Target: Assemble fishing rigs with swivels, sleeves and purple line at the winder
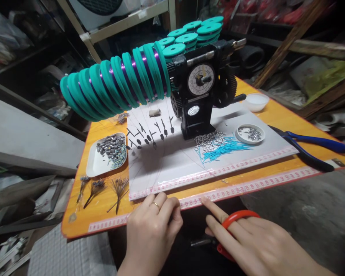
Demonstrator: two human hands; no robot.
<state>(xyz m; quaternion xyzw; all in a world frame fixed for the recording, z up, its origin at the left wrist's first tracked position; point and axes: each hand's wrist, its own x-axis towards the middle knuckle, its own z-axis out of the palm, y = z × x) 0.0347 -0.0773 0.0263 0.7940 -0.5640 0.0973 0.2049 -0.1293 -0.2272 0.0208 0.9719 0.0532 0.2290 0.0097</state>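
At the table's front edge my left hand (152, 230) has its fingers curled together; whatever is between them is hidden. My right hand (253, 241) holds scissors with red handles (245, 215), fingers through the loops. Their blades point left below the table edge. Its index finger reaches out onto a pink and white measuring tape (224, 193) fixed along the edge. Beyond the hands, a white board (172, 165) carries a black winding machine (198, 99) with a dial and a row of green spools (115, 82) wound with purple wire. Small dark pieces (149, 138) hang from wires beneath the spools.
A white tray (92, 161) of grey weights stands left, with wire bundles (117, 191) before it. Grey beads (209, 140), blue strips (227, 149) and a small dish (251, 140) lie on the board. Blue-handled pliers (319, 142) lie right, near a white bowl (257, 102).
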